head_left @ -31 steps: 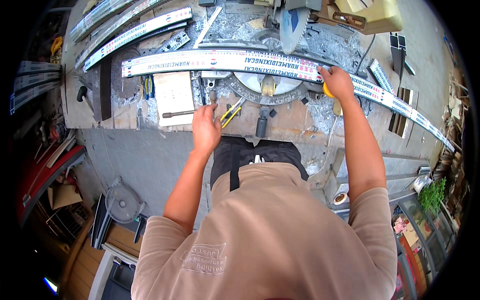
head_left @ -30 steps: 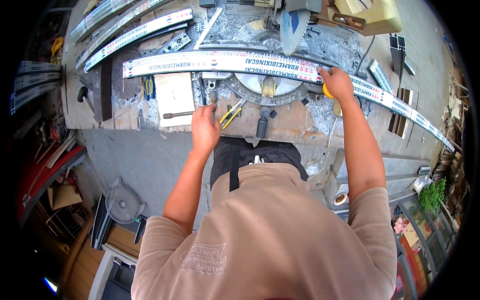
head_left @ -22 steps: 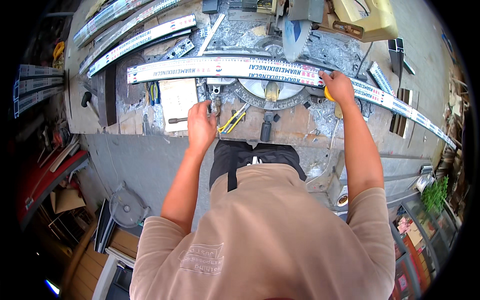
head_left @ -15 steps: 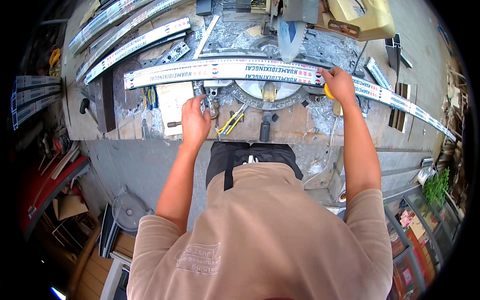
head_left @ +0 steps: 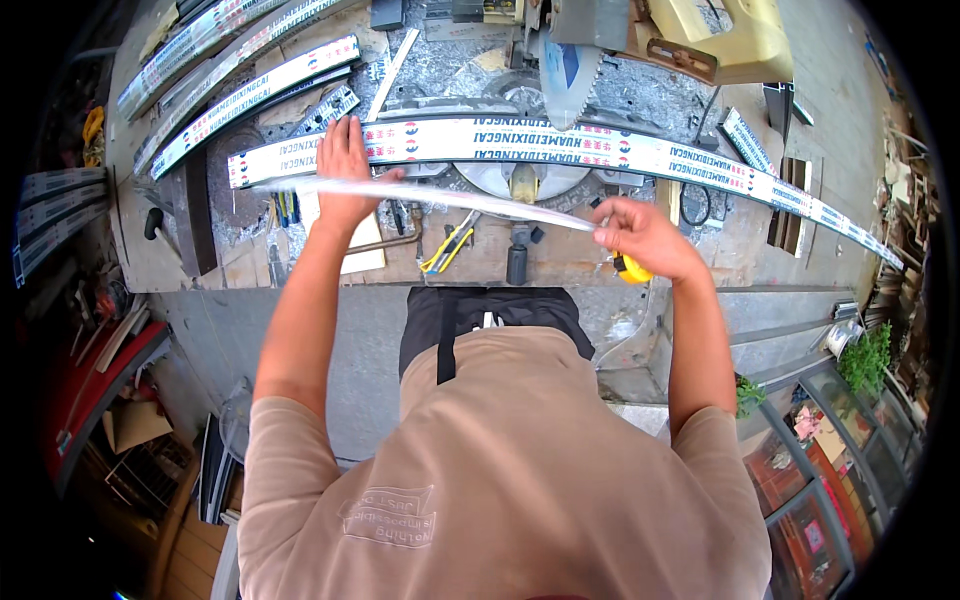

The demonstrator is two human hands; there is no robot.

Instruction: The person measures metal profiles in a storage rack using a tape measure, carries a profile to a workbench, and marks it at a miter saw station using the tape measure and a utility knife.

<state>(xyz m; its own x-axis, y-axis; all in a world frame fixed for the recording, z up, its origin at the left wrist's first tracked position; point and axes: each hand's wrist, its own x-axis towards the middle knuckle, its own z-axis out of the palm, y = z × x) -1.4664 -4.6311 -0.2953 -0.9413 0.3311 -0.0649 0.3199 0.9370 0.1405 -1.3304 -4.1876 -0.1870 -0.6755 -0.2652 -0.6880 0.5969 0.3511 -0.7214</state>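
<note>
A long aluminium profile (head_left: pixel 440 140) in white printed film lies across the workbench, under the saw blade (head_left: pixel 570 80). My left hand (head_left: pixel 345 180) rests flat on it near its left end, fingers stretched over the film and thumb out to the side. In front of the profile, my right hand (head_left: pixel 645 235) is closed on a tape measure (head_left: pixel 632 268), whose yellow case shows below the fingers. Its pale blade, the tape (head_left: pixel 480 203), is blurred and runs out leftward, past my left wrist, toward the profile's left end.
A miter saw with a yellow handle (head_left: pixel 725 35) stands at the back. More wrapped profiles (head_left: pixel 255 100) lie at the left. A yellow utility knife (head_left: pixel 448 248), a hammer (head_left: pixel 155 225) and a short profile offcut (head_left: pixel 745 140) lie on the bench. Glass-paned frames (head_left: pixel 815 480) stand low at right.
My left hand has moved left and up onto the profile. My right hand has come down toward me with the tape measure, and the tape has left the profile's top. The profile has shifted slightly left.
</note>
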